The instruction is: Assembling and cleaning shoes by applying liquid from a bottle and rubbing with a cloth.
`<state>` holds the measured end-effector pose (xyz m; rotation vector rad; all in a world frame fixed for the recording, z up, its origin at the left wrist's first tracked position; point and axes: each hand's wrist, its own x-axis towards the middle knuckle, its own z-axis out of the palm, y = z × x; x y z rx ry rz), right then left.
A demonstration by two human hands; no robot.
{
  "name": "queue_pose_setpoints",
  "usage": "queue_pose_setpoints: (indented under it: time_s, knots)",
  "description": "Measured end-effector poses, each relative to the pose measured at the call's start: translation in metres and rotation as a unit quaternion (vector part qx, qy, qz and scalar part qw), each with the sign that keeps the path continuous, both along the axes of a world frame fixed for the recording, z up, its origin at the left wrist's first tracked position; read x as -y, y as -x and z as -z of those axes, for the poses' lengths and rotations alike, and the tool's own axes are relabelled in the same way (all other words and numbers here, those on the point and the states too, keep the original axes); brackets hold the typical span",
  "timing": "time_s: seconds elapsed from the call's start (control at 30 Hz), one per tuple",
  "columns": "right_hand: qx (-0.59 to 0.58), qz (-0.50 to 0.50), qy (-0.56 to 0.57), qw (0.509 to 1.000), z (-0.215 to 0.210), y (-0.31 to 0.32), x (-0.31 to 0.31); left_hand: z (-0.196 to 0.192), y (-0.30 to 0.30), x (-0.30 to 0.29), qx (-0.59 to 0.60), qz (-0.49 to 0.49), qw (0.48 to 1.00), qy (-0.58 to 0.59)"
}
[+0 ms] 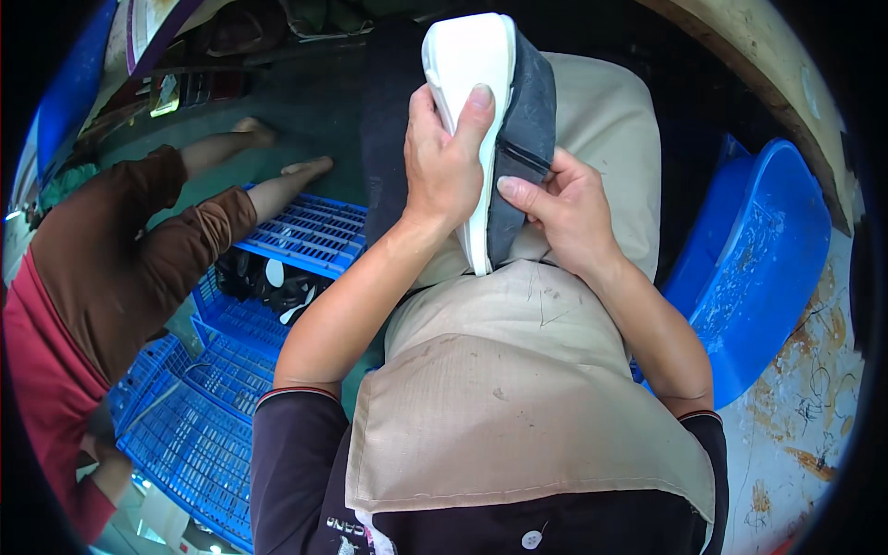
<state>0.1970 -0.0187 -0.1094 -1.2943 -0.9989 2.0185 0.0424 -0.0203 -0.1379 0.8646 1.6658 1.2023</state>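
A shoe with a white sole and a dark grey upper [534, 102] is held over my lap, on its side, with the sole turned to the left. My left hand [444, 166] wraps round the sole, its thumb lying along the white edge. At the right side of the shoe, my right hand [573, 208] pinches the upper near a dark seam or opening, thumb in front. Its other fingers are partly hidden behind the shoe. Beneath both hands lies a beige apron [527, 398] over my lap.
On the right stands a blue plastic bin [768, 250] beside a stained pale surface [786, 462]. Blue slatted crates [213, 407] stand at the left, one holding several dark and white shoes [268, 282]. Another person in brown shorts [120, 250] is close by on the left.
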Motion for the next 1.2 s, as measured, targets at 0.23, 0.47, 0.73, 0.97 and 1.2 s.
queue_pose_setpoints:
  time_s: [0.23, 0.47, 0.73, 0.97, 1.2]
  knots:
    - [0.083, -0.103, -0.064, 0.989, -0.061, -0.003, -0.028, -0.053, 0.017, -0.01, 0.219, -0.025, 0.975, 0.028]
    - [0.09, 0.13, -0.396, 0.905, -0.119, -0.008, -0.086, -0.093, 0.026, -0.039, 0.356, 0.071, 0.931, -0.044]
    - [0.289, 0.053, -0.524, 0.8, -0.111, -0.014, -0.088, -0.123, -0.006, -0.035, 0.028, 0.184, 0.966, -0.177]
    - [0.271, 0.117, -0.552, 0.78, -0.105, -0.026, -0.093, -0.12, -0.019, -0.051, 0.054, 0.117, 0.986, -0.106]
    - [0.239, 0.208, -0.601, 0.734, -0.104, -0.042, -0.105, -0.135, -0.048, -0.068, 0.014, 0.124, 0.986, -0.106]
